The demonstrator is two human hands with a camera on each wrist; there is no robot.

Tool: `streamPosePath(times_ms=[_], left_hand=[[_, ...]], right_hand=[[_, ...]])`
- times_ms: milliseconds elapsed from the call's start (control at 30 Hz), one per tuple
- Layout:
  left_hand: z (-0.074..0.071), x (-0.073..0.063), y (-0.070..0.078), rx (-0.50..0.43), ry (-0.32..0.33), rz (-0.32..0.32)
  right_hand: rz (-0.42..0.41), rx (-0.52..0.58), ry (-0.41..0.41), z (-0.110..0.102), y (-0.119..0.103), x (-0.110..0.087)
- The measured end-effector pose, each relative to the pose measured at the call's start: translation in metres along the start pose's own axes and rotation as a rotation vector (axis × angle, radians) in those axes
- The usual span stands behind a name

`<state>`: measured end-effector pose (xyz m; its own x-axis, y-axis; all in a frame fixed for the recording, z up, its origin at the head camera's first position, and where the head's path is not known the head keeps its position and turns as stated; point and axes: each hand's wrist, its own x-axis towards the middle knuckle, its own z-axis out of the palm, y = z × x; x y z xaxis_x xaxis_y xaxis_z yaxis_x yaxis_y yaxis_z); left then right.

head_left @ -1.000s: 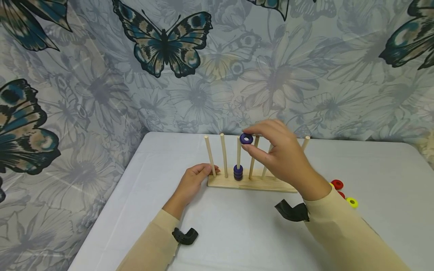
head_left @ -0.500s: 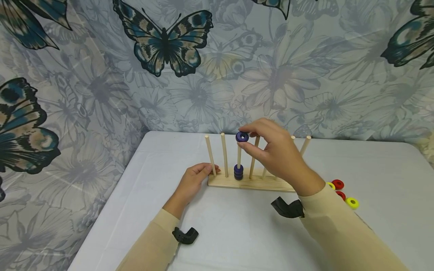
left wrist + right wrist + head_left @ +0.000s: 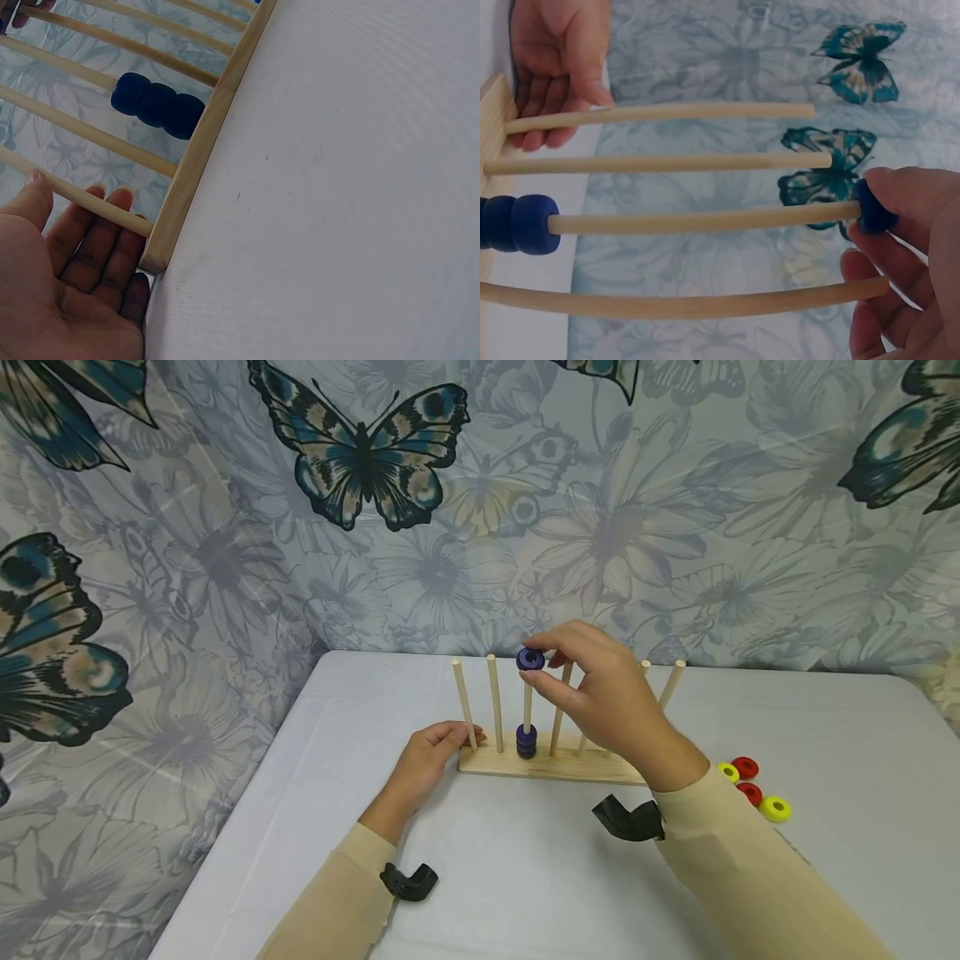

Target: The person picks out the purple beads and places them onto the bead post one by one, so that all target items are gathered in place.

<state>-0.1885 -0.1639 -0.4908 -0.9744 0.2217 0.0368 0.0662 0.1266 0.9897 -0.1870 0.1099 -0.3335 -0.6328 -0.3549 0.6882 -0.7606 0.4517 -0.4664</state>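
Note:
A wooden peg stand (image 3: pixel 555 767) with several upright pegs stands on the table. My right hand (image 3: pixel 607 693) pinches a dark blue ring (image 3: pixel 530 660) between thumb and forefinger at the top of the third peg from the left. In the right wrist view that ring (image 3: pixel 874 210) meets the peg's tip. Lower on the same peg sit three stacked blue rings (image 3: pixel 154 105), touching the base. At the stand's left end, my left hand (image 3: pixel 431 760) holds the outermost peg (image 3: pixel 90 201), thumb on one side and fingers behind. My right hand partly hides the pegs on the right.
Loose red rings (image 3: pixel 746 767) and yellow rings (image 3: pixel 776 809) lie on the white table (image 3: pixel 517 877) to the right of the stand, beside my right sleeve. A wall covering with butterflies (image 3: pixel 366 452) rises behind the table and along its left.
My right hand has moved slightly left with the blue ring, from beside the third peg to its top. The ring has tilted flatter. My left hand and the stand stay put.

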Motion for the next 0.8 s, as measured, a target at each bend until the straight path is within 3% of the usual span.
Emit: streamPosePath(times_ms=[800], left_hand=[[-0.0006, 0.0005, -0.0024, -0.032, -0.009, -0.003]], right_hand=[[0.063, -0.083, -0.068, 0.0037, 0.0024, 0.0001]])
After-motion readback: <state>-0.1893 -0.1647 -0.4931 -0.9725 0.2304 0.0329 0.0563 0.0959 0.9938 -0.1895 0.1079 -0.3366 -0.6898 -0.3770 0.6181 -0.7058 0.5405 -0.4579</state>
